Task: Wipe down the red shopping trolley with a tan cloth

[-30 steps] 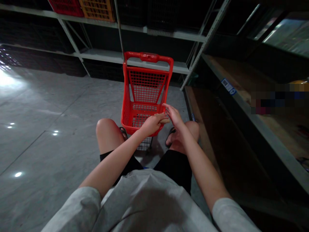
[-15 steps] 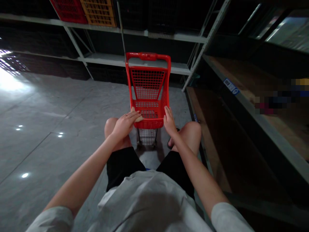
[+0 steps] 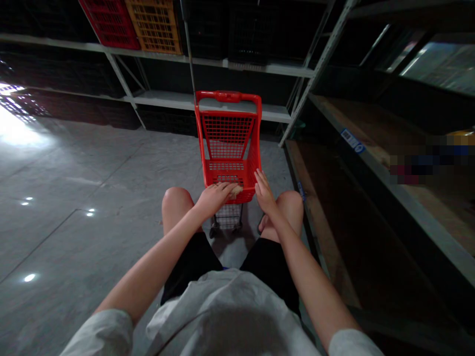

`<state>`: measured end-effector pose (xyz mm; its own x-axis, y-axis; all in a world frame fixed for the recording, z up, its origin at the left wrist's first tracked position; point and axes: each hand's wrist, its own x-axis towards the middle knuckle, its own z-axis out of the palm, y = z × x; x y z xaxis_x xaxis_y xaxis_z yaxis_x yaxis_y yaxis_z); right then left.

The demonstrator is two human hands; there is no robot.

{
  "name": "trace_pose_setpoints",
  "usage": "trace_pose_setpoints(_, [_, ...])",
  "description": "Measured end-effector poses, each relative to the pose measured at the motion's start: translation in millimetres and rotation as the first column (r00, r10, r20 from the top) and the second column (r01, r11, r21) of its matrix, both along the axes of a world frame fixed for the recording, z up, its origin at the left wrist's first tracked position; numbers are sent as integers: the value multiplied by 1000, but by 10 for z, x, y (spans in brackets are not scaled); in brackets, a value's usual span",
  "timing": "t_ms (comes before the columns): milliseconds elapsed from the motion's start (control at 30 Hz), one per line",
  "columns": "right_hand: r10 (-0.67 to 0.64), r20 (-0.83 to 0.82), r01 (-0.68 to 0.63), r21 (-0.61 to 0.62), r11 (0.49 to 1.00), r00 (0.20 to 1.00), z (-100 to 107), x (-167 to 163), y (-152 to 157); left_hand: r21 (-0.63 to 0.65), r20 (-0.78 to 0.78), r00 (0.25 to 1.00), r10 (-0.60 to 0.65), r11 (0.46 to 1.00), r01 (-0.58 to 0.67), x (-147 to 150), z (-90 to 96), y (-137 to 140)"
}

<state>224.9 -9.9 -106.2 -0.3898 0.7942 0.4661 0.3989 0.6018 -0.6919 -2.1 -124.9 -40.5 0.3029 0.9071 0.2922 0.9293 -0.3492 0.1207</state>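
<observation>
A small red plastic shopping cart point(image 3: 237, 167) stands between my knees, its handle at the far side. My left hand point(image 3: 215, 199) presses a beige cloth point(image 3: 236, 191) onto the near rim of the basket, fingers closed over it. At the near right corner my right hand point(image 3: 264, 193) lies against the basket's side, fingers stretched out and holding nothing. Under the basket, a grey wire lower rack point(image 3: 227, 216) and small wheels show.
A metal shelf rack point(image 3: 163, 98) runs behind the cart, with a red crate point(image 3: 111, 24) and a yellow crate point(image 3: 154, 24) on it. To the right stands a wooden-topped shelf point(image 3: 367, 116) with a blue label point(image 3: 352, 140). Grey concrete floor point(image 3: 92, 163) spreads to the left.
My left hand has slid the cloth rightward along the cart's near rim, from the left corner to about the middle. My right hand stays at the right corner.
</observation>
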Motion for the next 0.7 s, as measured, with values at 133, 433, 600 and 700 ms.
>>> trace_pose_setpoints(133, [3,-27,-3,0,1000,1000,9,-109,-129,-52,-99,994,41,998,-46,-390,98,-132])
trace_pose_setpoints(433, [-176,75,173,50,984,981,138,-489,-672,-76,-85,987,135,987,-142,152,95,25])
trace_pose_setpoints(600, [-199,98,195,47,980,975,270,-445,-837,-194,-73,993,-90,978,75,34,156,291])
trace_pose_setpoints(700, [-131,40,129,38,991,991,273,-516,-837,-167,-141,955,-263,957,239,-186,221,425])
